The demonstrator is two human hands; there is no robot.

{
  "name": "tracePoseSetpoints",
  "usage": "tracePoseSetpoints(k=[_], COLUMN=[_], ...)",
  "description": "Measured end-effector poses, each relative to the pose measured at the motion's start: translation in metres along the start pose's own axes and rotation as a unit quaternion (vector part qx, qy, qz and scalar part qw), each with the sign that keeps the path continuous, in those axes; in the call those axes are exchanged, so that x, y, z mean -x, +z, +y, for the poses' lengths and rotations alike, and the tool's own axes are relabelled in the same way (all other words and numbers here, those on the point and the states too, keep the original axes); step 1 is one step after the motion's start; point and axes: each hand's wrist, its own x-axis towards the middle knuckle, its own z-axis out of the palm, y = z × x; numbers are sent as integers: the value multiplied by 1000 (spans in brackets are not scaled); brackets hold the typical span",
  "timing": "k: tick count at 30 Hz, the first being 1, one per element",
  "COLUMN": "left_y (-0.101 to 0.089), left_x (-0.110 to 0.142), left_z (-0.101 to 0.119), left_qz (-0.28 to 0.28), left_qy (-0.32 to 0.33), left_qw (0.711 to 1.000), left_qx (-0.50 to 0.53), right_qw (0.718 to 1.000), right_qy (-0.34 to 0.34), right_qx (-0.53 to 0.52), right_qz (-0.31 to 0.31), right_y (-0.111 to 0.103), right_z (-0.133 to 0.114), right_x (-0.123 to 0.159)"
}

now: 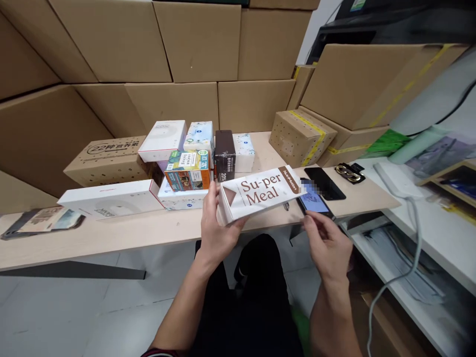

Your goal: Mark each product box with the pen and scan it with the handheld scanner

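Observation:
My left hand (219, 230) is closed round the left end of a white carton (260, 193) printed "Su-per Meal". The carton is tilted above the front edge of the table, its right end higher. Close to the front edge on the right, my right hand (329, 243) has thumb and fingertips pinched together. Whether anything is between them is too small to make out. Just beyond those fingertips lies a phone (314, 201) with a lit screen, partly behind the carton. A dark flat phone-like slab (325, 183) lies beside it.
Left of the carton are a colourful box (188, 171), tissue packs (199, 136), a dark brown box (224, 153) and white boxes (111, 199). Banknotes (48, 219) lie far left. Cardboard boxes (197, 44) wall the back. A cable (414, 248) hangs at the right shelf.

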Motion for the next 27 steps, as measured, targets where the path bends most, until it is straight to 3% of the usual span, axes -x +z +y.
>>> tracePoseSetpoints(k=[4, 7, 11, 16, 19, 27], left_y=[2, 6, 11, 19, 25, 34], left_x=[9, 12, 19, 40, 53, 68], left_z=[7, 12, 13, 10, 12, 19], left_qz=[54, 84, 114, 120, 89, 39], left_qy=[134, 216, 261, 296, 295, 309], left_qw=[987, 965, 944, 922, 930, 933], left_qx=[-73, -120, -168, -217, -202, -182], right_qw=[988, 951, 898, 854, 850, 873], right_qy=[13, 36, 90, 155, 165, 172], right_qx=[-121, -256, -369, -429, -427, -354], right_qz=[-94, -167, -222, -250, -260, -287], right_y=[13, 24, 30, 22, 18, 9], right_z=[-28, -50, -66, -62, -54, -44], right_x=[18, 26, 33, 43, 44, 36])
